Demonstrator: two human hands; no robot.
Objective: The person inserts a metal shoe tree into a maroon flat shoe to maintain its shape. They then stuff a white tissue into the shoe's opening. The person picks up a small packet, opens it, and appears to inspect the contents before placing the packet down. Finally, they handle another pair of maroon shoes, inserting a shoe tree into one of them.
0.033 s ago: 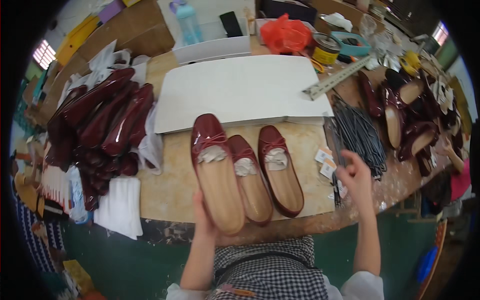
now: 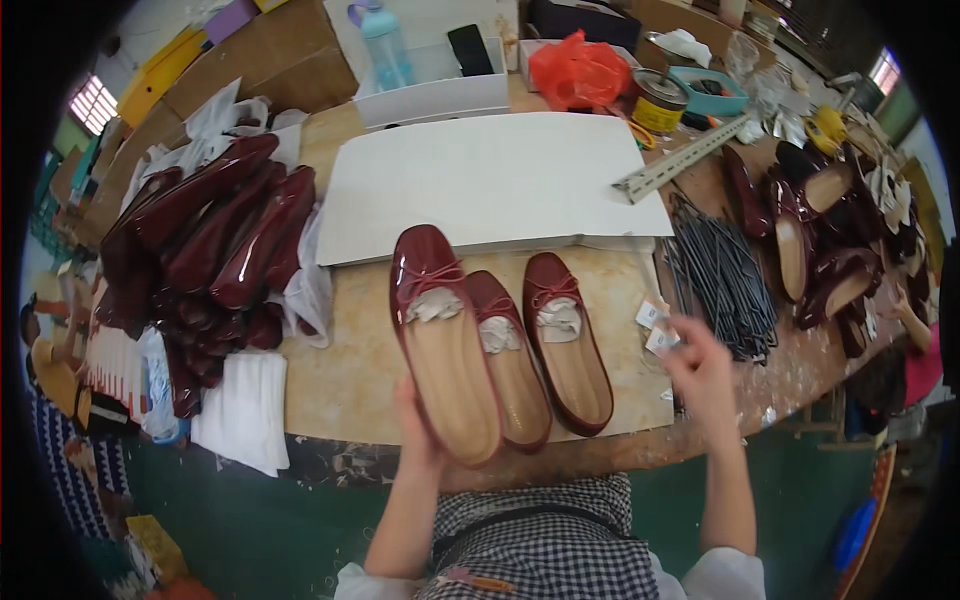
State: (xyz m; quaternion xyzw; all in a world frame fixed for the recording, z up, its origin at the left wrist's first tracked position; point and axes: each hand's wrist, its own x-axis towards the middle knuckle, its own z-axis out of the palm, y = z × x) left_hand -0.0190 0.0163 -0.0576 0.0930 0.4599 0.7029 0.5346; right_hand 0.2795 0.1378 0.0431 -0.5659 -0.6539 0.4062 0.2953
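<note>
My left hand (image 2: 420,430) grips a dark red patent flat shoe (image 2: 452,390) at its heel, raised above the table with its toe pointing away. Two similar shoes lie to its right: one shoe (image 2: 522,405), partly covered by the held one, and another shoe (image 2: 580,385). All three have bows and crumpled paper in the toes. My right hand (image 2: 705,375) is closed in a pinch beside small white and orange tags (image 2: 655,325). What its fingertips hold, if anything, is too small to make out.
A white board (image 2: 490,185) lies behind the shoes. Dark thin sticks (image 2: 725,285) are heaped right of it, under a slotted metal bar (image 2: 680,160). Piled shoes (image 2: 215,235) stand left, near white sheets (image 2: 240,410); more shoes (image 2: 825,270) lie far right.
My right hand has come down and left to the tags, its fingers closing together. A dark strip along the board's right edge no longer shows. My left hand keeps its hold on the shoe.
</note>
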